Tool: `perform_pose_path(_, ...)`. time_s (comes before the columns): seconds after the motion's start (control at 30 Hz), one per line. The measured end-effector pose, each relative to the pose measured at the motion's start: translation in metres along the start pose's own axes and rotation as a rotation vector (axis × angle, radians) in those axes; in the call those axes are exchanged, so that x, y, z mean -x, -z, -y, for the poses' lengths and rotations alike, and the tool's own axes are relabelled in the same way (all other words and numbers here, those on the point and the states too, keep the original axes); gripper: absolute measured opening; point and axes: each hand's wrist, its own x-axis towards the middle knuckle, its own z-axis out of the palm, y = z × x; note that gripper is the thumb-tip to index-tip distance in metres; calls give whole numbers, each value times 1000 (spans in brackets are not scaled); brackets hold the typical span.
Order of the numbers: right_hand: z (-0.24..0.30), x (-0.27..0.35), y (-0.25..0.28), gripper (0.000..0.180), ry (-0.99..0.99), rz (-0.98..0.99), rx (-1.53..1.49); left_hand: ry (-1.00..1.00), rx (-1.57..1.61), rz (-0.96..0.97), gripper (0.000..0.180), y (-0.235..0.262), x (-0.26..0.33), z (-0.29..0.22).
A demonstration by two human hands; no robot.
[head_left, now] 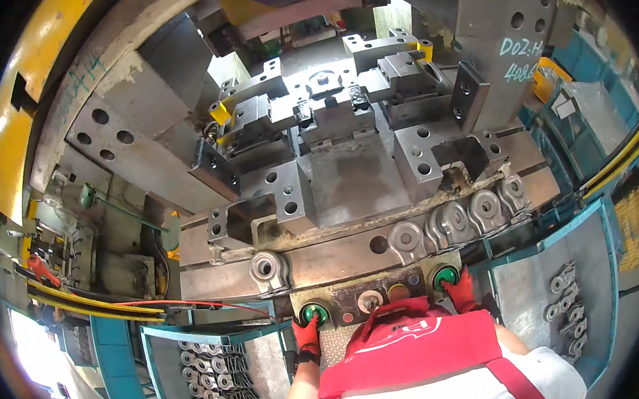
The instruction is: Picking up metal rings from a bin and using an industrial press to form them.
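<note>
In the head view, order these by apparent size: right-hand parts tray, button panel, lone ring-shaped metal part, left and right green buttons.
1. Right-hand parts tray
2. Button panel
3. Lone ring-shaped metal part
Last, unranked: left green button and right green button; both are partly covered and look alike.

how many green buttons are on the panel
2: left button, under the left grip; right button, under the right grip; at opposite ends of the panel. The apron may hide more.

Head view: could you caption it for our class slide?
Gloved left hand and right hand each on a green button, before a steel ledge bearing metal parts.
</note>
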Motion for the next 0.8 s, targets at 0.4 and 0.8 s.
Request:
perform_pose_path(0.4, 6, 0, 2, 94, 7, -25, -38, 50, -103, -92, 75, -1, 4, -7)
perform_pose_path(0.8, 2, -3, 1, 94, 17, 3, -53, 29, 18, -59, 67, -2, 5, -10)
